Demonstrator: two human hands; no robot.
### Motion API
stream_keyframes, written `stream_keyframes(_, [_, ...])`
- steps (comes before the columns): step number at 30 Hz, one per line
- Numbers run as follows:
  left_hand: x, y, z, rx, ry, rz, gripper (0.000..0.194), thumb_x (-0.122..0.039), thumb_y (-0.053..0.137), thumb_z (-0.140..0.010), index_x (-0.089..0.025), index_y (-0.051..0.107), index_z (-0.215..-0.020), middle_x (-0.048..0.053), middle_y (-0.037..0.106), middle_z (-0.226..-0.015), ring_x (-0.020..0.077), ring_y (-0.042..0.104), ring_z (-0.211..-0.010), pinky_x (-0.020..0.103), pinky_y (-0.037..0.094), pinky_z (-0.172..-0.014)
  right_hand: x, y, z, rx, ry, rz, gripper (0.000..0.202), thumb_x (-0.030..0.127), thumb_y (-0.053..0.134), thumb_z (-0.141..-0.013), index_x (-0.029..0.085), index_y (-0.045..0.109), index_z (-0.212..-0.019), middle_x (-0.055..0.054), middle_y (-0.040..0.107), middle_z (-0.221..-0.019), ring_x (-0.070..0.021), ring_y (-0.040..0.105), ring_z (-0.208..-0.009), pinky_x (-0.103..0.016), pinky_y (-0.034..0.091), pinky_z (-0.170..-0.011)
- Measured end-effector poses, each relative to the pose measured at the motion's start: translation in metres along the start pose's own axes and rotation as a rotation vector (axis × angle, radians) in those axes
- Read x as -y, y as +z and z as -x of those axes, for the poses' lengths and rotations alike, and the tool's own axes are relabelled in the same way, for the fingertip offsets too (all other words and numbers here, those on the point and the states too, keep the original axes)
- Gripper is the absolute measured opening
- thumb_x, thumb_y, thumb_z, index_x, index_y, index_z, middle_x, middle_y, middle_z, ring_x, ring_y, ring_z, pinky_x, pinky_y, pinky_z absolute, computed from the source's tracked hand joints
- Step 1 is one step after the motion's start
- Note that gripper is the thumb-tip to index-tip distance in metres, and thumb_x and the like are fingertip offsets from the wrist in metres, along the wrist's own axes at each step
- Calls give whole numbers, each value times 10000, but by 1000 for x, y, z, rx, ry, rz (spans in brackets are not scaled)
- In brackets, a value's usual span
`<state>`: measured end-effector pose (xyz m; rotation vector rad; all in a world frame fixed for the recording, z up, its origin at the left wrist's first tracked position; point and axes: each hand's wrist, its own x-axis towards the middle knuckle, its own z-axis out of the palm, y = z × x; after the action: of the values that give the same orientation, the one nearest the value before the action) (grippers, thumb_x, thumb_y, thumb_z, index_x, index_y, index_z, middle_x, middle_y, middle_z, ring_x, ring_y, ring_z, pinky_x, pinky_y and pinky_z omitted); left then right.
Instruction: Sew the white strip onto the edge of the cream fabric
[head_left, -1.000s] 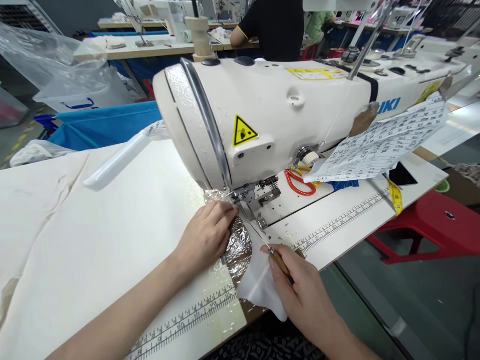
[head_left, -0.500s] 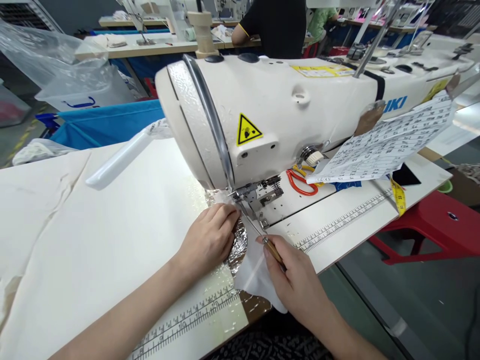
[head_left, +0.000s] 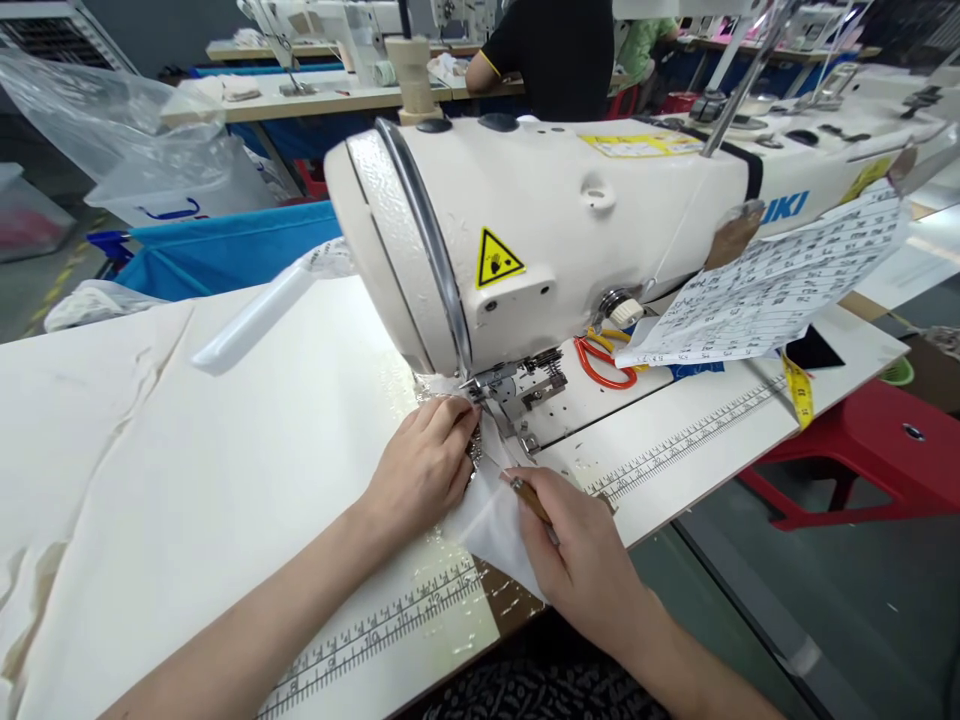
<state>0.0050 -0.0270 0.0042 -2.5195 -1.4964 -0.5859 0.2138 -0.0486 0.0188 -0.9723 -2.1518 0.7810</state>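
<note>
White thin fabric (head_left: 499, 520) lies below the needle area of a white sewing machine (head_left: 555, 220) and drapes over the table's front edge. My left hand (head_left: 424, 465) is closed on the fabric just left of the presser foot (head_left: 480, 388), fingertips pinched close to it. In my right hand (head_left: 570, 530) is a wooden-handled awl (head_left: 530, 498), its thin metal shaft pointing up and left over the fabric toward the foot. The awl's tip is hard to make out. Shiny silver material (head_left: 474, 450) shows beside my left fingertips, partly covered.
Red-handled scissors (head_left: 604, 365) lie behind the needle area. A printed sheet (head_left: 772, 285) hangs at the machine's right, near a yellow tape measure (head_left: 798, 392). A rolled plastic piece (head_left: 255, 320) rests on the white table (head_left: 247, 450). A red stool (head_left: 885, 440) stands right; a person (head_left: 559, 60) sits beyond.
The white fabric has shifted left and now covers most of the silver material. My right hand and the awl have moved slightly left, with the awl's tip drawn back from the foot.
</note>
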Motion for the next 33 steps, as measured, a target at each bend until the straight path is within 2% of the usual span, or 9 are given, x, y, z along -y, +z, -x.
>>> stream_keyframes(3, [1, -1, -6, -24, 6, 34, 296, -106, 432, -917, -91, 548, -1188, 162, 581, -1091, 265, 565, -996, 419, 593, -816, 10, -1, -4, -2, -107, -35, 303, 98, 385, -932, 148, 545, -1184, -97, 690, -980, -201, 663, -864, -306, 538, -739])
stream_keyframes(6, [-2, -4, -18, 33, 16, -63, 204, -136, 407, -931, -121, 609, -944, 144, 595, -926, 253, 551, -831, 411, 590, -704, 24, -2, -8, 5, -183, -93, 297, 98, 390, -929, 138, 548, -1177, -94, 685, -961, -191, 650, -849, -298, 543, -738])
stream_keyframes(9, [-9, -5, -27, 122, -72, -166, 272, -100, 363, -922, -171, 572, -764, 118, 584, -809, 242, 511, -725, 342, 515, -514, 36, -3, -5, 26, -247, -107, 286, 96, 398, -918, 125, 554, -1156, -83, 670, -884, -187, 620, -759, -294, 534, -666])
stream_keyframes(12, [-10, -2, -26, 71, -199, -149, 265, -144, 381, -956, -179, 582, -786, 97, 616, -823, 234, 539, -747, 302, 447, -469, 39, -7, 8, 52, -302, -64, 334, 55, 401, -864, 117, 541, -1161, -77, 665, -853, -189, 607, -727, -293, 526, -638])
stream_keyframes(16, [4, 6, -19, -76, -309, 82, 278, -324, 432, -985, -190, 639, -857, 68, 679, -898, 213, 616, -818, 318, 512, -631, 28, -16, 25, 107, -225, -63, 322, 20, 384, -807, 162, 544, -1048, -55, 654, -848, -173, 601, -730, -276, 511, -643])
stream_keyframes(21, [20, 11, -16, -83, -381, 422, 330, -425, 472, -950, -200, 690, -844, 59, 708, -900, 199, 648, -844, 336, 534, -767, 5, -21, 20, 17, 44, -41, 221, 82, 363, -900, 188, 521, -1012, -58, 645, -871, -182, 614, -726, -297, 496, -641])
stream_keyframes(24, [20, 9, -16, -68, -441, 459, 326, -459, 513, -924, -207, 699, -834, 55, 708, -890, 199, 639, -822, 328, 524, -744, -6, -17, 8, -12, 134, 60, 253, 135, 350, -968, 166, 496, -1172, -88, 688, -954, -198, 649, -743, -308, 487, -614])
stream_keyframes(27, [19, 7, -17, -55, -457, 467, 316, -465, 528, -912, -214, 700, -829, 47, 701, -866, 197, 628, -807, 320, 510, -722, -14, -9, -2, -4, 141, 189, 290, 198, 348, -1004, 123, 464, -1259, -101, 719, -919, -205, 658, -663, -303, 443, -532])
stream_keyframes(33, [23, 8, -17, -36, -453, 449, 332, -473, 520, -918, -214, 687, -794, 40, 683, -826, 195, 623, -791, 310, 501, -703, -16, 4, -15, -6, 101, 336, 220, 169, 398, -995, 160, 572, -1130, -86, 731, -884, -205, 684, -685, -284, 402, -517])
